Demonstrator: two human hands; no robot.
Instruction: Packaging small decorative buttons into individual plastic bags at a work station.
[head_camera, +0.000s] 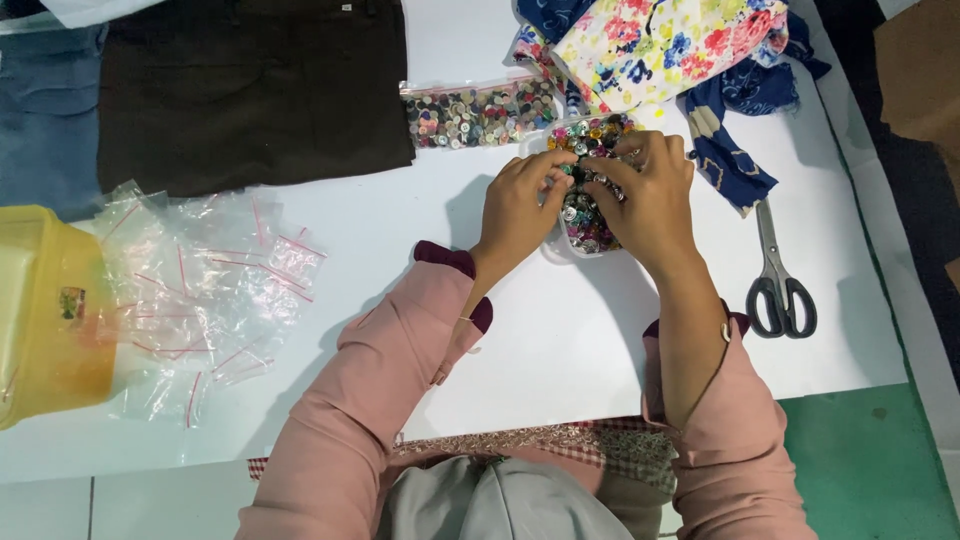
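While picking through the clear tub of mixed buttons (588, 225), left hand (520, 205) and right hand (650, 195) both pinching buttons; tub could tip, scattering buttons toward scissors (778, 275).

Multicoloured buttons (585, 175); floral yellow cloth (660, 45); brown cloth (250, 90); yellow tub (45, 310); pink sleeves (400, 350).

one pair of scissors (779, 283), one yellow tub (45, 310), two hands (520, 205)
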